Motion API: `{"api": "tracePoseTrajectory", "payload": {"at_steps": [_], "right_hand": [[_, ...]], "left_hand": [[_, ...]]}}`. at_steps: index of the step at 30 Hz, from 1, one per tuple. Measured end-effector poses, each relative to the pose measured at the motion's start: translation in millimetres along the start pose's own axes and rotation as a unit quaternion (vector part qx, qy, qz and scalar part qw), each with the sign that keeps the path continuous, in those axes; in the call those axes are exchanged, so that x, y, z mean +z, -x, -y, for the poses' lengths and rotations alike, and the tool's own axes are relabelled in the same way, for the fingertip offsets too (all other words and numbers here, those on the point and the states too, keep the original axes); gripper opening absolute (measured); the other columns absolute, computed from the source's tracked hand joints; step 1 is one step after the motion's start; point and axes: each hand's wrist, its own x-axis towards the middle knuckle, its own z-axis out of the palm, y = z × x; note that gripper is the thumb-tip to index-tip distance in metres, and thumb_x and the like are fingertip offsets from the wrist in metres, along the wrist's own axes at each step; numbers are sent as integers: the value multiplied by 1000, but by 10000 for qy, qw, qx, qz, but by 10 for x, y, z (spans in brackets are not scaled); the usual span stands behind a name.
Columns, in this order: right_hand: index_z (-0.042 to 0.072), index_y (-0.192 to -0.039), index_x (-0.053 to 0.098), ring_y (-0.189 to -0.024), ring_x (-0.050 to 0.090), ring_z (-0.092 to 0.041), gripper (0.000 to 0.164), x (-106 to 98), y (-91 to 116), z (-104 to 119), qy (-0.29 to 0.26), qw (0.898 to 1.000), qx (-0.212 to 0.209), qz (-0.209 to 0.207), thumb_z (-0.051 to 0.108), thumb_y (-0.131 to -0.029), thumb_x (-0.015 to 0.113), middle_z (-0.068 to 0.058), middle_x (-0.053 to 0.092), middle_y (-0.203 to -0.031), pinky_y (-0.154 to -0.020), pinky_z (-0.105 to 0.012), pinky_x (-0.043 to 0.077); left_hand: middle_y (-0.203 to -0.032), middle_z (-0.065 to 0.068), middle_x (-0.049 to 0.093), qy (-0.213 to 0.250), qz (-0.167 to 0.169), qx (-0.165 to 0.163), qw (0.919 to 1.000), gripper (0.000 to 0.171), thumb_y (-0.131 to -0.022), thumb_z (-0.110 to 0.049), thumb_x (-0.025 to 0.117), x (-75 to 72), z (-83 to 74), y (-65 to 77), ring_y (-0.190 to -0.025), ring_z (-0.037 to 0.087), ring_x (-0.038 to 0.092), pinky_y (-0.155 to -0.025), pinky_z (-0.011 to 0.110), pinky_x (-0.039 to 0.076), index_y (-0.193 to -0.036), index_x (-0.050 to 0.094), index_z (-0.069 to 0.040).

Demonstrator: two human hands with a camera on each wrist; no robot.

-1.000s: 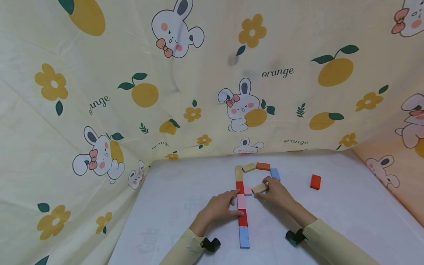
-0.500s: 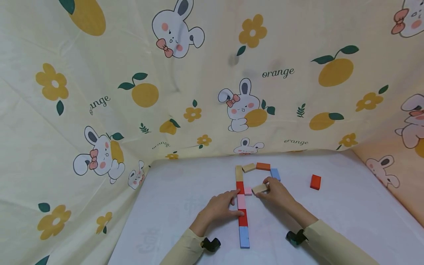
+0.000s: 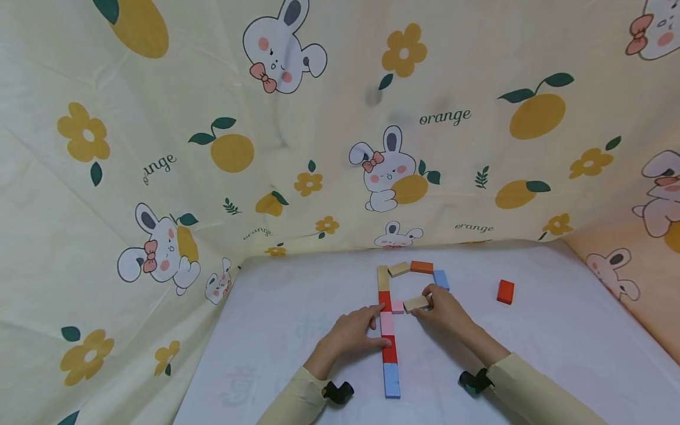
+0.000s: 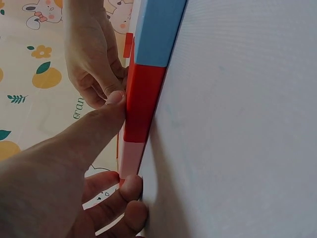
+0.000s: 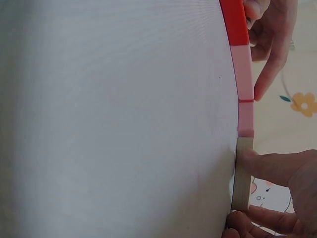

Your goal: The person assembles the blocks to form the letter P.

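My right hand (image 3: 448,310) pinches a plain wooden block (image 3: 416,304) between thumb and fingers, low over the white table. In the right wrist view the block's end meets or nearly meets a short pink block (image 5: 246,119). My left hand (image 3: 347,332) lies along the left side of a straight row of flat blocks. Its forefinger touches the upper red block (image 3: 385,300) and its thumb the lower red block (image 3: 390,352). Between them lies a pink block (image 3: 386,323); a blue block (image 3: 391,381) ends the row nearest me, a plain wooden block (image 3: 383,278) the far end.
From the row's far end a curve runs right: a plain wooden block (image 3: 399,269), an orange block (image 3: 422,267) and a blue block (image 3: 441,277), partly behind my right fingers. A loose red block (image 3: 506,292) lies farther right. Printed cloth (image 3: 329,130) hangs around the white table (image 3: 276,330).
Both hands stay nearly still. The wooden block in my right fingers shows at most a slight shift beside the short pink block; the other blocks lie as before.
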Motion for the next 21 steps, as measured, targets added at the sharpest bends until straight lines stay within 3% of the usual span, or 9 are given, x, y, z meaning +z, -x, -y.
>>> {"api": "tracePoseTrajectory", "payload": {"at_steps": [21], "right_hand": [[0,-123,60,-89,58,-27,53,1,-5,1,31,9999,154,7,28,-90,89,-13,62,-99,-77,-37,55]], "left_hand": [[-94,-12,53,-26,-24,-35,10000,91,-86,-62,84,8,2,1,-87,4,50,-82,38,43,-162,48,-27]]}}
